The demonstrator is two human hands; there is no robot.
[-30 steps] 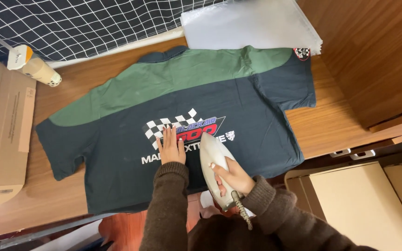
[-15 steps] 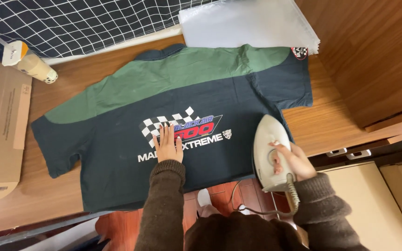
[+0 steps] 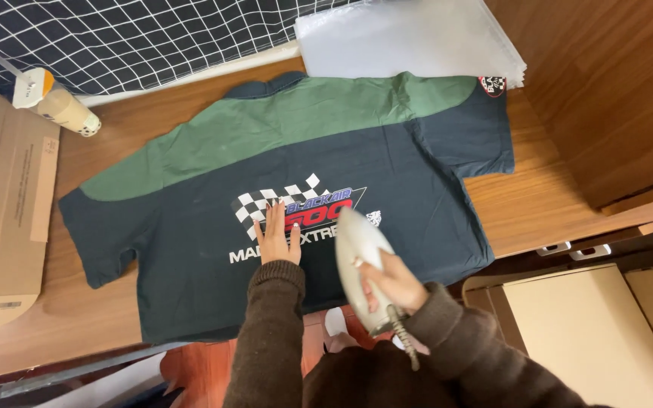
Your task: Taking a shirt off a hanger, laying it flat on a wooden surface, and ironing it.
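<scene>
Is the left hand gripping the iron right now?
No, the left hand lies flat on the dark shirt, while the right hand grips the white iron.

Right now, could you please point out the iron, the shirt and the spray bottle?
iron [image 3: 358,253]: head view, on its white body ahead of the right hand.
shirt [image 3: 281,132]: head view, on the green shoulder panel.
spray bottle [image 3: 66,112]: head view, on its beige body.
</scene>
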